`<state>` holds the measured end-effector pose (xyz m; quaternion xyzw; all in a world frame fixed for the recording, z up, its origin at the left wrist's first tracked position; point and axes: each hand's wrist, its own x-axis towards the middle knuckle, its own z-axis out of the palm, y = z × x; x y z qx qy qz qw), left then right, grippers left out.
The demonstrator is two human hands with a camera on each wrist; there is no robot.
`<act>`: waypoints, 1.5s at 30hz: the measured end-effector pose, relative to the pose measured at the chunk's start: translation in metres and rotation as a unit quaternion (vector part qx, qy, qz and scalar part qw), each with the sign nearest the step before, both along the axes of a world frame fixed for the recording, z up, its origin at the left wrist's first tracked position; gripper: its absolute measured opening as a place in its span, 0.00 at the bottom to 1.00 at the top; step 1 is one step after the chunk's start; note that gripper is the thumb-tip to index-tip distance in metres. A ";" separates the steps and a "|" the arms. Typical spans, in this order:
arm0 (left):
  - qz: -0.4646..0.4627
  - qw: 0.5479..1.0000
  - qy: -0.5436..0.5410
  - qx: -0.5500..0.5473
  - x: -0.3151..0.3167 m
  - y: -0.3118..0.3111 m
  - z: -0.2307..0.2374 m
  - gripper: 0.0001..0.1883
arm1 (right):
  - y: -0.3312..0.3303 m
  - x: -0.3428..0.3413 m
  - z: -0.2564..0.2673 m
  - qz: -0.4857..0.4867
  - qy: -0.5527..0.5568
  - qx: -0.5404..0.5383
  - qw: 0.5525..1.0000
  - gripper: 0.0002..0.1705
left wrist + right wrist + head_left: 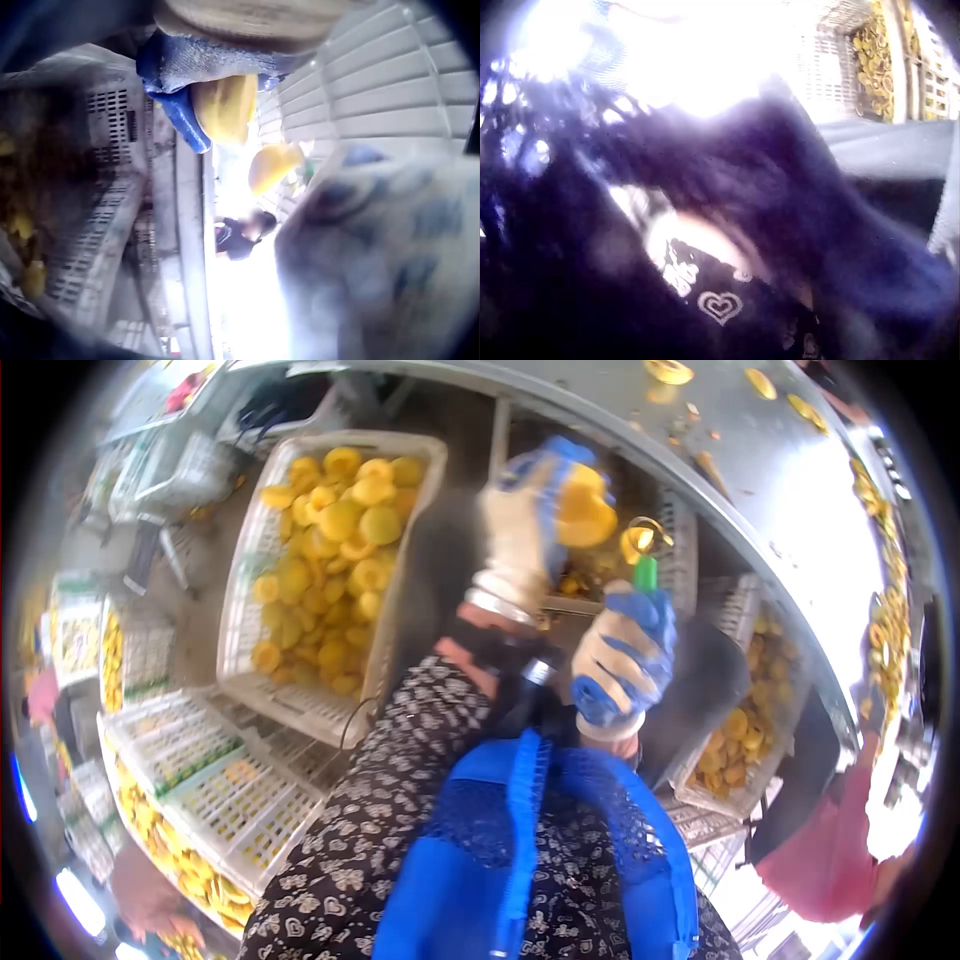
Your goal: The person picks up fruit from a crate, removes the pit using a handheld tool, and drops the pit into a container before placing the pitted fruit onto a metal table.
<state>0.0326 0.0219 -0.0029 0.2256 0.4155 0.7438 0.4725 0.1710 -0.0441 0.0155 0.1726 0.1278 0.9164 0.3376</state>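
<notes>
My left hand (pixel 525 510), in a white and blue work glove, grips a yellow peach (pixel 585 507). In the left wrist view its blue fingertips curl round the peach (pixel 225 110). My right hand (pixel 625 655), gloved alike, holds a pitting tool by its green handle (pixel 645 572), just right of and below the peach. A curved metal loop (pixel 655 530) tops the tool, with a yellow peach piece (pixel 634 544) at it. That piece (pixel 274 168) also shows in the left wrist view, beside the blurred right glove (pixel 375 255). Dark cloth fills most of the right wrist view, hiding the right hand.
A white crate (pixel 232 610) full of yellow peaches stands at left. Another crate (pixel 690 785) with peach pieces is at right. Below the hands sits a crate (pixel 683 550) with scraps. A metal table (pixel 740 450) runs along the far side. A person in pink (pixel 825 850) is at right.
</notes>
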 end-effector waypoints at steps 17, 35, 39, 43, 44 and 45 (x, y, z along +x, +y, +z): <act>0.225 0.859 0.225 -0.400 -0.312 -0.279 -0.204 0.28 | 0.021 0.014 -0.042 0.030 -0.871 0.204 0.446 0.12; -0.017 0.486 0.662 -0.570 -0.253 -0.225 -0.137 0.27 | 0.019 0.044 -0.065 -0.022 -0.899 0.234 0.370 0.25; 0.151 0.669 0.604 -0.405 -0.307 -0.154 -0.069 0.14 | 0.025 0.043 -0.018 -0.006 -0.899 0.222 0.377 0.27; 0.058 0.839 0.498 -0.210 -0.196 0.015 0.087 0.16 | 0.023 0.050 -0.034 -0.021 -0.893 0.316 0.319 0.24; -0.001 0.898 0.420 -0.130 -0.175 0.056 0.092 0.17 | 0.026 0.050 -0.031 -0.016 -0.883 0.310 0.353 0.24; -0.032 0.908 0.406 -0.096 -0.151 0.098 0.096 0.17 | 0.027 0.048 -0.033 -0.018 -0.885 0.287 0.366 0.23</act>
